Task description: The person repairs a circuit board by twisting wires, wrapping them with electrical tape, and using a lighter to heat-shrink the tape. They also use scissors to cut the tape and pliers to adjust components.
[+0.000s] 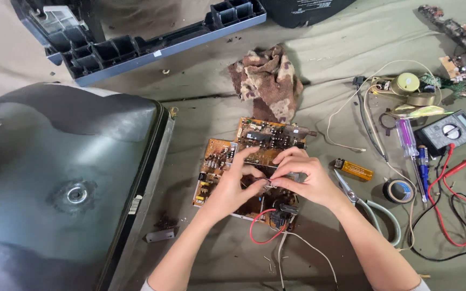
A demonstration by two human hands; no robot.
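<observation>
A brown circuit board (254, 143) crowded with components lies on the cloth-covered surface in the middle of the head view. My left hand (237, 180) and my right hand (300, 175) meet over its lower middle. Both pinch a small thin part (268, 181) between their fingertips, right above the board. What the part is stays too small to tell. A red wire loop (260, 229) and white wires (303, 248) trail from the board's near edge.
A large dark picture tube (60, 178) fills the left. A grey plastic frame (146, 37) lies at the back, a patterned rag (268, 78) behind the board. Right: pliers (373, 207), yellow lighter (354, 170), tape roll (398, 190), screwdrivers (411, 145), multimeter (449, 132) with leads.
</observation>
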